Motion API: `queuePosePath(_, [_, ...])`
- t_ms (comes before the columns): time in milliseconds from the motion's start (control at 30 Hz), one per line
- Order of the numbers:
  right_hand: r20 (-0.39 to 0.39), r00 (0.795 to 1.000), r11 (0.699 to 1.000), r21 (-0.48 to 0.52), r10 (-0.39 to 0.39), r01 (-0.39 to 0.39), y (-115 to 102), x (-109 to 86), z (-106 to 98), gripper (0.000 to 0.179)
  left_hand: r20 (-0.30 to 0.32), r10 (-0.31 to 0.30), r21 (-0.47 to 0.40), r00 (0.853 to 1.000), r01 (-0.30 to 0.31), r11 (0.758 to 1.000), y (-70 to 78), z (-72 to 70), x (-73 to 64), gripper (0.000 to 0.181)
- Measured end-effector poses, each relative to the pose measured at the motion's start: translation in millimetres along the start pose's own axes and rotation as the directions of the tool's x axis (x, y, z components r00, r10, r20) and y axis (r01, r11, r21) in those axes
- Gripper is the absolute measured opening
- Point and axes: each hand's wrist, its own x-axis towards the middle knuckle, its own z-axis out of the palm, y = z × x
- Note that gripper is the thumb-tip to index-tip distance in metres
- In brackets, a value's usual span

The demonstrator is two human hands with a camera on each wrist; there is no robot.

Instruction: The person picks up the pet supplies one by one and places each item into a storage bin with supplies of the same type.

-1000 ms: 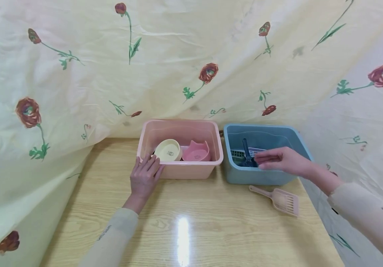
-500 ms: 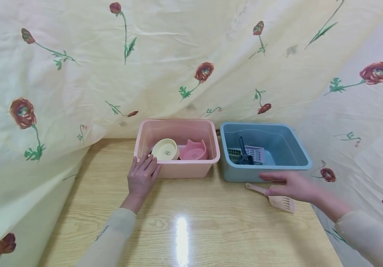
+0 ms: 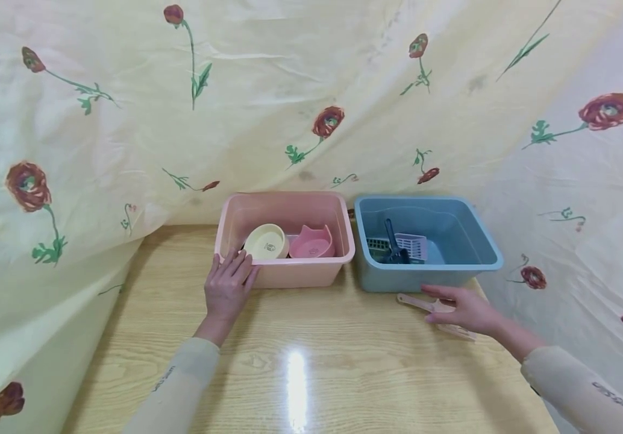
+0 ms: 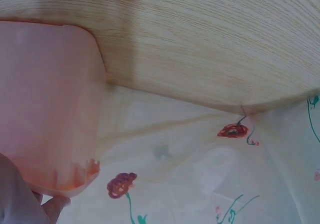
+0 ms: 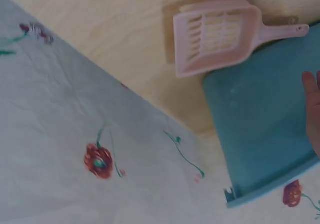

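My left hand (image 3: 227, 286) holds the front rim of a pink plastic bin (image 3: 295, 277) near its left corner, fingers over the edge and thumb outside. Inside that bin lie a cream round bowl (image 3: 266, 242) and a pink cat-eared bowl (image 3: 313, 242). Over a pale pink slotted litter scoop (image 5: 215, 36) on the table hovers my right hand (image 3: 466, 310), its fingers extended and apart. It hides part of the scoop in the head view. In the right wrist view, fingertips (image 5: 311, 91) show at the right edge.
A blue bin (image 3: 425, 278) stands right of the pink one. It holds a dark blue scoop (image 3: 396, 253), a lilac slotted scoop (image 3: 411, 246) and a dark green slotted piece (image 3: 378, 244). Flowered cloth (image 3: 262, 120) hangs behind the wooden table (image 3: 355, 361).
My right hand has come out from over the blue bin, moving down and toward me to the pale pink scoop. My left hand stays on the pink bin's rim. The view has shifted slightly.
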Motion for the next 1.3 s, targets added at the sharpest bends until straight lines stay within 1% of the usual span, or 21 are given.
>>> queuePosePath(33, [-0.003,1.000,1.000,0.013,0.000,0.000,2.9,0.1,2.2,0.072,0.004,0.001,0.000,1.000,-0.001,1.000,0.1,-0.5,0.2,0.029])
queuePosePath(100, [-0.016,1.000,1.000,0.004,0.015,-0.015,9.0,-0.3,7.3,0.073,0.007,-0.001,0.001,1.000,0.001,1.000,0.4,-1.1,0.6,0.029])
queuePosePath(167, [-0.021,0.999,0.999,-0.004,0.043,-0.043,11.6,-1.4,11.7,0.074,0.009,-0.005,0.002,1.000,0.005,1.000,1.1,-1.5,0.7,0.030])
queuePosePath(233, [-0.034,0.998,0.998,-0.019,0.062,-0.063,13.7,-2.5,16.3,0.076,0.010,-0.014,0.001,1.000,0.014,1.000,1.5,-1.6,0.6,0.030])
queuePosePath(333, [-0.069,0.995,0.996,-0.054,0.065,-0.069,14.7,-3.7,23.4,0.078,0.009,-0.022,0.000,1.000,0.022,1.000,1.6,-1.1,0.2,0.030])
queuePosePath(433, [-0.127,0.992,0.992,-0.123,0.018,-0.034,18.4,-3.1,32.4,0.077,0.006,-0.029,-0.002,1.000,0.029,1.000,1.3,-0.6,-0.1,0.032])
queuePosePath(533, [-0.163,0.986,0.981,-0.193,-0.019,-0.013,19.6,-2.9,40.9,0.078,0.001,-0.033,-0.006,0.999,0.033,0.999,1.4,-0.1,0.0,0.032])
queuePosePath(667, [-0.181,0.983,0.962,-0.270,-0.021,-0.029,19.9,-4.3,48.8,0.081,-0.011,-0.036,-0.011,0.999,0.036,0.999,2.0,0.8,0.2,0.031])
queuePosePath(800, [-0.200,0.979,0.949,-0.315,-0.036,-0.030,22.5,-6.3,54.0,0.081,-0.021,-0.038,-0.015,0.999,0.037,0.999,2.4,1.9,-0.1,0.030])
queuePosePath(967, [-0.241,0.965,0.938,-0.347,-0.106,0.017,28.7,-9.1,57.1,0.078,-0.016,-0.037,-0.015,0.999,0.037,0.999,2.6,1.8,-0.8,0.029])
queuePosePath(1033, [-0.253,0.959,0.937,-0.348,-0.129,0.034,31.7,-9.7,57.2,0.077,-0.013,-0.035,-0.015,0.999,0.034,0.999,2.8,1.0,-0.6,0.029])
queuePosePath(1100, [-0.253,0.959,0.942,-0.334,-0.128,0.038,34.3,-9.5,56.8,0.077,-0.010,-0.031,-0.012,0.999,0.031,0.999,2.6,0.6,-0.8,0.029])
queuePosePath(1300, [-0.184,0.982,0.979,-0.205,-0.038,0.000,40.1,-5.5,53.0,0.074,0.003,-0.024,-0.005,1.000,0.024,1.000,2.6,-0.3,-1.0,0.029])
